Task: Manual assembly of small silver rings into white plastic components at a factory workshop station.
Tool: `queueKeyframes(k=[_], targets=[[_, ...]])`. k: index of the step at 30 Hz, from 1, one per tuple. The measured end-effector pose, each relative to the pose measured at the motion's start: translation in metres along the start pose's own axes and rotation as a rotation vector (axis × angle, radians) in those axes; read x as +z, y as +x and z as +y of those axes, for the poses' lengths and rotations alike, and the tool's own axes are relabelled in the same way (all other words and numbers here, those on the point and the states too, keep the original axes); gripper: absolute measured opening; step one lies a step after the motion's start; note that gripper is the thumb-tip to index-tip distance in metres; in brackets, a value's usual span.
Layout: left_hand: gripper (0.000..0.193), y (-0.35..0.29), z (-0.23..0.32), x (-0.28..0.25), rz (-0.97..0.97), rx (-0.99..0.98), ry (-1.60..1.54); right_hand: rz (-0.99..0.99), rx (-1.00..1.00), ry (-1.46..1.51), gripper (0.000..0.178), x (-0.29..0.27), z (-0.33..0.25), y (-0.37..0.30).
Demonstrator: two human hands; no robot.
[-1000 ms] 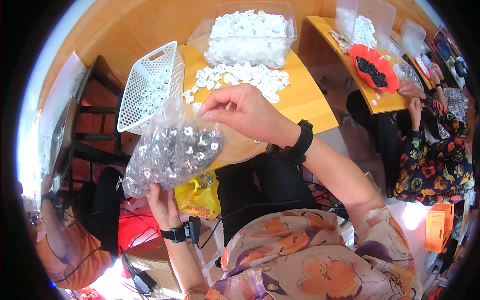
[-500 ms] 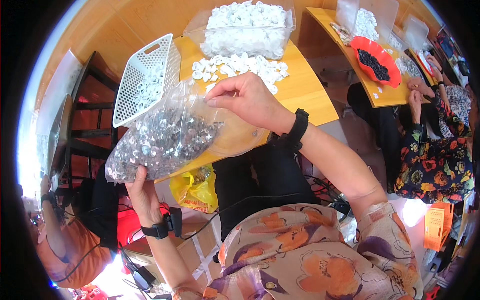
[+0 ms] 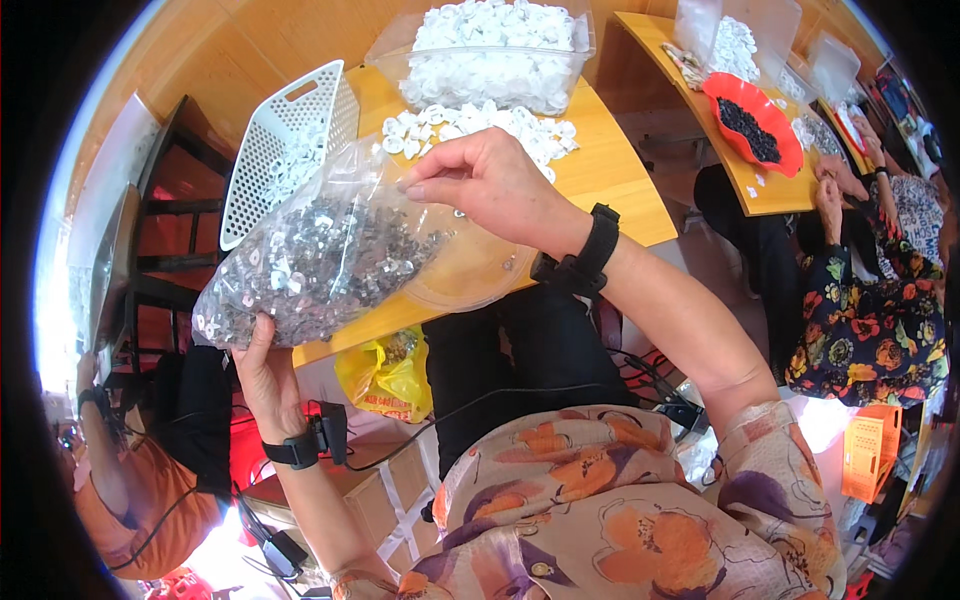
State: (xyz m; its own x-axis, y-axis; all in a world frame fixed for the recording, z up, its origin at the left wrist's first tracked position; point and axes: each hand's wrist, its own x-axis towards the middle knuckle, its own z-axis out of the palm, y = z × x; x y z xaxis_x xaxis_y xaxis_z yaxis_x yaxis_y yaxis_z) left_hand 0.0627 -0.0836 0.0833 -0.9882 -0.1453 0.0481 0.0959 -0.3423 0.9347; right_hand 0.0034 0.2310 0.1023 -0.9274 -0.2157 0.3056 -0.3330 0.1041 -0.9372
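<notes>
A clear plastic bag (image 3: 310,265) full of small shiny metal parts slants across the near left of the table. My left hand (image 3: 268,375) grips its lower left end from beneath, thumb on the near side. My right hand (image 3: 490,190) pinches the bag's upper right edge between thumb and fingers. The bag's right end lies over a round clear shallow dish (image 3: 475,275) at the table's near edge. A few metal bits show in the dish; the bag hides part of it. Beyond my right hand, white plastic parts (image 3: 545,135) lie loose on the table.
A white perforated basket (image 3: 240,205) holding white parts stands left of the bag. At the back sits a clear bin (image 3: 390,62) heaped with white parts. Below the table edge hangs a yellow bag (image 3: 385,380). Co-workers sit at both sides; a red bowl (image 3: 712,90) of black parts stands right.
My left hand and the bag's lower end have shifted left and slightly up. The right hand, still pinching the bag's edge, has risen slightly.
</notes>
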Motion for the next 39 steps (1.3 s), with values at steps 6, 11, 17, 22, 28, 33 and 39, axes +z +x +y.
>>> queueKeyframes(k=[6, 11, 17, 22, 28, 33, 39], targets=[[0.055, 0.005, 0.011, -0.005, -0.008, 0.030, -0.002, 0.013, -0.046, 0.022, 0.011, 0.002, -0.007, 0.007], [0.056, 0.012, 0.019, -0.001, -0.028, 0.065, 0.041, 0.010, -0.040, 0.056, 0.011, -0.001, -0.008, 0.011], [0.058, 0.013, 0.020, -0.004, -0.005, -0.028, -0.061, -0.051, -0.050, 0.023, 0.011, -0.006, -0.023, 0.019], [0.059, 0.017, 0.023, 0.002, -0.015, 0.022, 0.053, -0.074, -0.001, -0.007, 0.010, -0.010, -0.012, 0.016], [0.057, 0.030, 0.021, 0.028, -0.002, 0.012, 0.050, 0.044, -0.012, 0.048, 0.011, -0.014, 0.000, 0.013], [0.056, 0.037, 0.017, 0.033, -0.037, 0.010, 0.087, 0.050, 0.038, -0.026, 0.010, -0.020, 0.007, 0.010], [0.049, 0.040, 0.016, 0.036, -0.079, 0.032, 0.159, 0.121, -0.050, -0.065, 0.010, -0.022, 0.012, 0.010]])
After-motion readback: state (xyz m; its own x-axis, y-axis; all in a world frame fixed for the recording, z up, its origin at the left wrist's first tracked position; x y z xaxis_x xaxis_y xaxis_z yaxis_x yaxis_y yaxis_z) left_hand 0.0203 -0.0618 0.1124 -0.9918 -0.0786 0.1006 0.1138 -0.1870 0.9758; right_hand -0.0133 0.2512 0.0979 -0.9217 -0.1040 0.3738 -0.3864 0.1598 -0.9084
